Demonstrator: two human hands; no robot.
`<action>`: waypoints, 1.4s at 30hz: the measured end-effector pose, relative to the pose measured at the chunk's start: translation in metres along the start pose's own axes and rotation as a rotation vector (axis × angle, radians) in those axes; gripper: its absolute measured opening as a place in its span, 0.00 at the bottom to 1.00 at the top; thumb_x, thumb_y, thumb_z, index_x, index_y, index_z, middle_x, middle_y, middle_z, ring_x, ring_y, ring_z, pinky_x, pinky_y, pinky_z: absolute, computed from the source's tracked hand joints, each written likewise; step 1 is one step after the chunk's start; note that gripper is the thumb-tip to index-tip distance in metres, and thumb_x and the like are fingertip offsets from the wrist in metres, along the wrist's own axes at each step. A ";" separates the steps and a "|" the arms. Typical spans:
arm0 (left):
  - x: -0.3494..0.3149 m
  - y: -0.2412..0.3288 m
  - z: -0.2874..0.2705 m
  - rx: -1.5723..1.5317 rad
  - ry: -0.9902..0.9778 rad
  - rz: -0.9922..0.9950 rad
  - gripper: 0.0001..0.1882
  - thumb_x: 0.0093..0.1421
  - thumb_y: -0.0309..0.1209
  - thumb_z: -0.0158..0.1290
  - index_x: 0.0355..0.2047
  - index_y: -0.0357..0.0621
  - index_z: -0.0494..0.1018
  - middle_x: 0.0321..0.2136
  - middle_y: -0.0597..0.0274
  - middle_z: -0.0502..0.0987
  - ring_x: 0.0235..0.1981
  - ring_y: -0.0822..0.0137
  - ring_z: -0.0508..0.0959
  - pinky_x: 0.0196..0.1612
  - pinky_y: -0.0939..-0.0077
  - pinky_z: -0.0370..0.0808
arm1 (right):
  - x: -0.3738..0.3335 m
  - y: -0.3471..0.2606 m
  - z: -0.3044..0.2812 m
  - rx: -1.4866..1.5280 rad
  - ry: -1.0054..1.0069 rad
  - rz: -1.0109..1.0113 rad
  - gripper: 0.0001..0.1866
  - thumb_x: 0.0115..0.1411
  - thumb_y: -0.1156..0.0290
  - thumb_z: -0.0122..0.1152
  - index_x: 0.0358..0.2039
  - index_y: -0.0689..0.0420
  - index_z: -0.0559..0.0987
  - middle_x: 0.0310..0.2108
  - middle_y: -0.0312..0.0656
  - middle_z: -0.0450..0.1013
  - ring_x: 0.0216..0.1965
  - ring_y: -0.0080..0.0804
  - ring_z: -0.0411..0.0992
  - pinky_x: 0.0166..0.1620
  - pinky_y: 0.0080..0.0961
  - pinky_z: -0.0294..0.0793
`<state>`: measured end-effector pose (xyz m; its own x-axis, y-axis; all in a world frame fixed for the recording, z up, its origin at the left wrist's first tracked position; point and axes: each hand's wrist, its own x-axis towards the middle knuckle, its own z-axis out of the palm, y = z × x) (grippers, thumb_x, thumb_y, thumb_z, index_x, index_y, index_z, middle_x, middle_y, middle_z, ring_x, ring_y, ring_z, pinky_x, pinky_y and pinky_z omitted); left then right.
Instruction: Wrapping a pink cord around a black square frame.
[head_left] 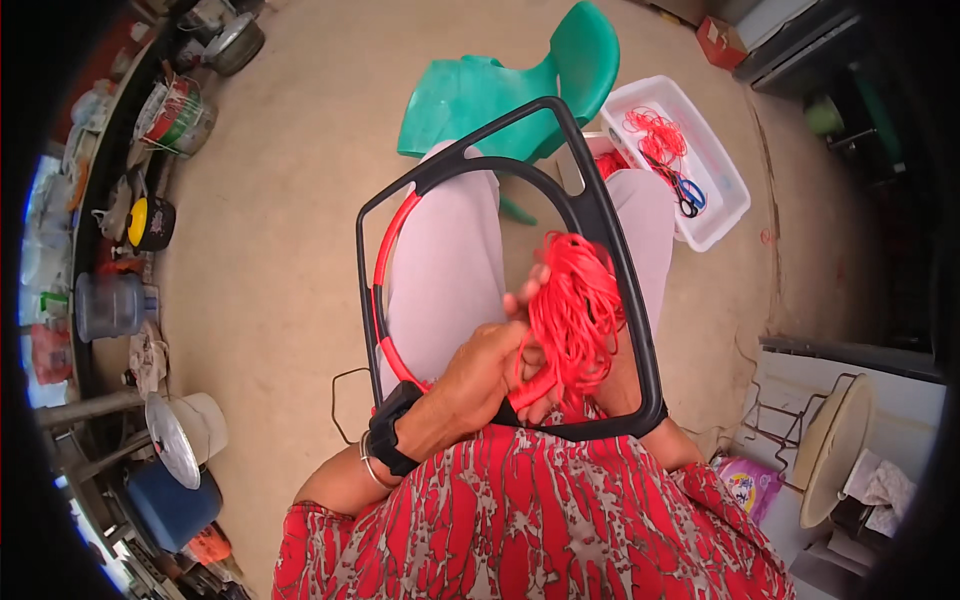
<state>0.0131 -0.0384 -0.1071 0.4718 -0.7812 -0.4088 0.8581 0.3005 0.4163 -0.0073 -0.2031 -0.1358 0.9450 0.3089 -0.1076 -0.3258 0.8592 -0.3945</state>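
Note:
A black plastic frame (632,300) with a rounded inner ring rests across my lap. Red cord is wound tightly round stretches of the ring, along its left side and at the bottom. My left hand (482,362), with a black watch and a bangle at the wrist, closes round the lower part of the ring by the red wrapping. A thick bundle of loose red cord (575,310) hangs inside the frame, slightly blurred. My right hand (528,290) is mostly hidden behind that bundle and grips it; only some fingers show at its left edge.
Ahead stands a green plastic chair (480,95). Right of it, a white tub (735,190) holds red cord and blue-and-black scissors (690,192). Shelves with a water jug (110,305) and pots line the left. A round beige lid (838,450) stands at the lower right.

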 end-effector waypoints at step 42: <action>0.009 0.009 0.018 0.203 -0.018 -0.110 0.18 0.66 0.42 0.45 0.32 0.37 0.72 0.12 0.60 0.69 0.10 0.72 0.66 0.16 0.79 0.62 | -0.147 -0.102 -0.075 -0.721 1.020 -0.154 0.06 0.57 0.73 0.57 0.32 0.54 0.69 0.15 0.26 0.58 0.13 0.13 0.53 0.15 0.13 0.53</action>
<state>0.0213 -0.0532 -0.0925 0.3728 -0.8133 -0.4468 0.8451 0.0987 0.5254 -0.1113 -0.3666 -0.1486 0.6687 -0.5061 -0.5446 -0.4244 0.3415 -0.8386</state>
